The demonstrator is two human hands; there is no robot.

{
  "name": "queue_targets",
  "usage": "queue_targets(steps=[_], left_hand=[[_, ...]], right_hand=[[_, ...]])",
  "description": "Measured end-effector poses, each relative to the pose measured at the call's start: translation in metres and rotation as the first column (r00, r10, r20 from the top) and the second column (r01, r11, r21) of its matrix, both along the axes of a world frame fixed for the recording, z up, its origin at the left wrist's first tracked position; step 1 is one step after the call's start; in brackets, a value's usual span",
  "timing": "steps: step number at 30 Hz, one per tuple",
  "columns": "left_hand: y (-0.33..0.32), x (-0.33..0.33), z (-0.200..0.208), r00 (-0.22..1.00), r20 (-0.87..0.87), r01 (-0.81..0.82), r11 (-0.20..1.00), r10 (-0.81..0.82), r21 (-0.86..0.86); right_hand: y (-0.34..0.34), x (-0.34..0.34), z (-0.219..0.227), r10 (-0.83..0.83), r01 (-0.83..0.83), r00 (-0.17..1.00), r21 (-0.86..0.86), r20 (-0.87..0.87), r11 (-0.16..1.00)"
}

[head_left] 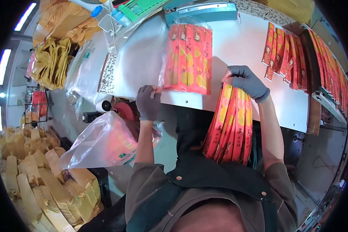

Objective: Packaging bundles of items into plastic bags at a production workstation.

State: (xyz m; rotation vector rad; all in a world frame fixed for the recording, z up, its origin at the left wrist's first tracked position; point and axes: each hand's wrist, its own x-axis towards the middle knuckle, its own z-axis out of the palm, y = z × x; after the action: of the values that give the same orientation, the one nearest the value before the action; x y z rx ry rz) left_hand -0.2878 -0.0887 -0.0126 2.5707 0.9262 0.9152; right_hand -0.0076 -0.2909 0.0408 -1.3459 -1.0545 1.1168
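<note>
My right hand (246,83), in a grey fingerless glove, is closed round the top ends of a fanned bundle of long red-and-yellow packets (228,127). They hang down over the table's front edge, before my apron. My left hand (148,102), gloved the same way, is closed with its fingertips at the lower left corner of a clear plastic bag (164,73). Inside that bag, a row of similar red packets (189,58) lies flat on the white table (228,46).
More red packets (286,58) lie at the table's right, beside a rack of them (328,69). A teal bag sealer (201,13) stands at the back. Clear bags (85,65) hang at the left. Below my left arm is a filled plastic bag (104,143), near stacked yellow-brown bundles (46,181).
</note>
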Motion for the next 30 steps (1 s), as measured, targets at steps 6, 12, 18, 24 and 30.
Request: queue_targets(steps=[6, 12, 18, 24, 30], left_hand=[[0.006, 0.004, 0.022, 1.000, 0.019, -0.002, 0.916, 0.011, -0.402], [0.006, 0.042, 0.020, 0.968, 0.234, 0.211, 0.804, -0.093, -0.555], [-0.008, 0.083, 0.013, 0.938, 0.343, 0.274, 0.700, -0.044, -0.659], [-0.040, 0.109, 0.023, 0.898, 0.337, 0.429, 0.728, -0.282, -0.535], [-0.065, 0.105, 0.046, 0.852, 0.424, 0.517, 0.627, -0.308, -0.583]], right_hand=[[0.001, 0.000, -0.001, 0.013, -0.012, 1.000, -0.026, 0.021, 1.000], [0.010, -0.007, 0.002, 0.032, -0.033, 0.999, 0.009, 0.038, 0.999], [0.014, -0.007, 0.003, 0.042, -0.040, 0.998, -0.056, 0.040, 0.998], [0.019, -0.018, 0.006, -0.070, 0.070, 0.998, -0.038, 0.009, 0.997], [0.025, -0.017, 0.004, -0.028, 0.027, 1.000, -0.117, 0.000, 0.993]])
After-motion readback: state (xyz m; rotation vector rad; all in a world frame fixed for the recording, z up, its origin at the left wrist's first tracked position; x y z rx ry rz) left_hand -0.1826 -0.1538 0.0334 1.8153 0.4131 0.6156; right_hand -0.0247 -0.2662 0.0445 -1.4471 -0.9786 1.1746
